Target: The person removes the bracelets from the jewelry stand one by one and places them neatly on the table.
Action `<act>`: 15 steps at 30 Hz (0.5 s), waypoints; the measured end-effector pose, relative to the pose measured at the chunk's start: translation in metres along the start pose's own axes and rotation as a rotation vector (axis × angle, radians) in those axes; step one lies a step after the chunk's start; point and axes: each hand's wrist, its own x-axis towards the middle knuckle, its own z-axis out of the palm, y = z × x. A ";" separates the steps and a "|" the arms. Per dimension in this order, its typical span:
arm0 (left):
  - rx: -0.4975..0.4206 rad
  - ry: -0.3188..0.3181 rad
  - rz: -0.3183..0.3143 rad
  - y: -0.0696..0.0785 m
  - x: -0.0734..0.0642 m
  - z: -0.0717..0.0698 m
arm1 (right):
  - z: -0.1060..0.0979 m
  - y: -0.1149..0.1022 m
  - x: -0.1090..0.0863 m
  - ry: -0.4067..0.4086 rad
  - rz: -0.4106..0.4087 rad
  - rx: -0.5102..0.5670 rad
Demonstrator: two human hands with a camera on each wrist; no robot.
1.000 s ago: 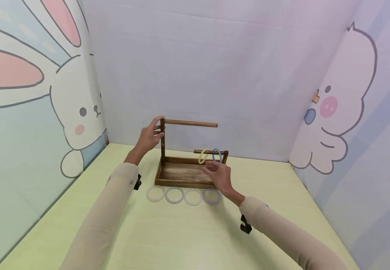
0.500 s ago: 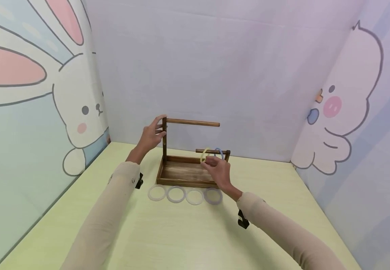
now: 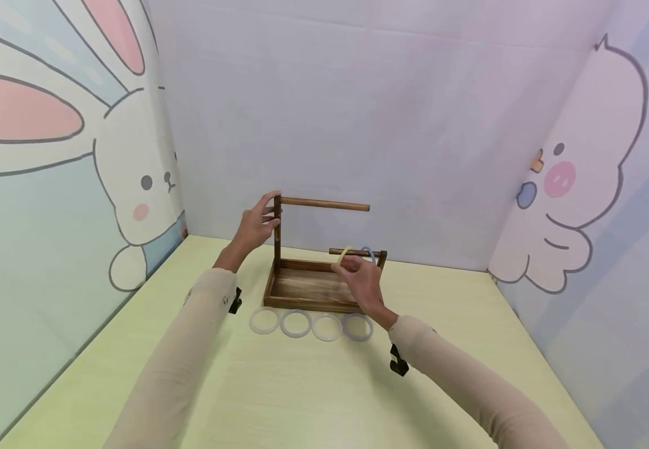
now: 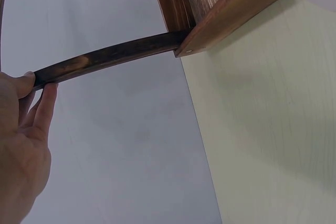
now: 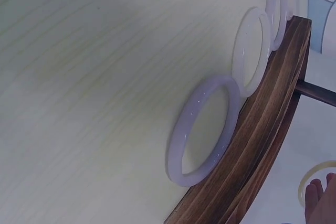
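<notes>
A dark wooden rack [image 3: 321, 306] has a tall post with an upper bar [image 3: 324, 204] and a short lower bar [image 3: 336, 251]. My left hand [image 3: 254, 227] holds the top of the post, thumb and fingers on either side in the left wrist view. At the lower bar, my right hand [image 3: 364, 284] pinches a yellow bangle [image 3: 344, 254], whose lower part the fingers hide. Beside it a blue bangle [image 3: 369, 251] hangs on the same bar, partly hidden by the hand. In the right wrist view the fingers overlap the yellow bangle [image 5: 307, 178].
Several pale bangles lie in a row on the table along the rack's front edge, a lilac bangle [image 3: 357, 327] at the right end and a whitish bangle [image 3: 253, 321] at the left. A grey cloth wall [image 3: 431, 156] stands close behind the rack.
My right hand has moved slightly left and up onto the yellow bangle, which now looks narrower. The left hand stays on the post. The whole scene has shifted slightly right in view.
</notes>
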 end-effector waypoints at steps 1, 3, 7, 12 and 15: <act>0.000 -0.003 -0.001 0.000 0.000 0.000 | 0.001 0.000 0.000 0.008 0.000 -0.002; -0.002 -0.003 -0.003 0.000 0.000 0.000 | 0.003 0.000 0.000 0.028 0.001 -0.001; -0.009 -0.003 -0.005 0.000 0.000 0.000 | 0.007 0.001 0.000 0.049 -0.007 0.016; -0.017 -0.003 -0.013 0.001 0.000 0.000 | 0.007 0.001 -0.002 0.060 -0.039 0.027; -0.008 0.000 -0.013 0.001 0.000 0.000 | 0.008 0.001 -0.003 0.059 -0.042 0.040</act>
